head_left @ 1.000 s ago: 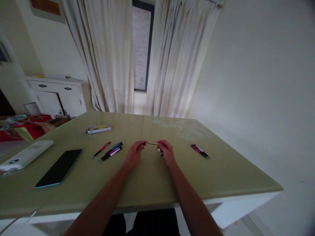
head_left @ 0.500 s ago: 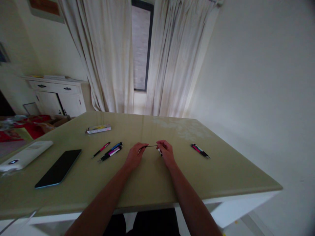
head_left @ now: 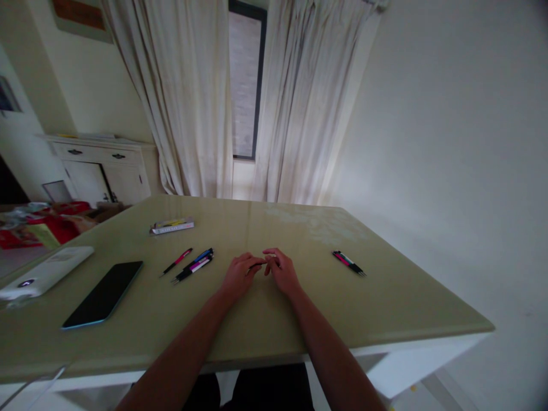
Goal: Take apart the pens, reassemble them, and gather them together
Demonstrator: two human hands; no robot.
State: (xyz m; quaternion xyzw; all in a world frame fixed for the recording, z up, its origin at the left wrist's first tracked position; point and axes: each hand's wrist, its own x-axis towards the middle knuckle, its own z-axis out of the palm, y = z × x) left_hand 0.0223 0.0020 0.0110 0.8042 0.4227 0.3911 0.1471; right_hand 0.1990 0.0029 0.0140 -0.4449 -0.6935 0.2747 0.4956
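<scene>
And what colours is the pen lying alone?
The pen is pinkish red and black, clearest in the head view.

Pale curtains point(head_left: 192, 103) flank a dark-framed window point(head_left: 244, 85).

bare left forearm point(head_left: 192, 339) and right forearm point(head_left: 327, 342) reach forward, converging; left hand point(head_left: 238, 277) and right hand point(head_left: 283, 274) face each other, fingers point(head_left: 245, 260) bent and nearly meeting, wrists point(head_left: 225, 293) roughly straight.
</scene>
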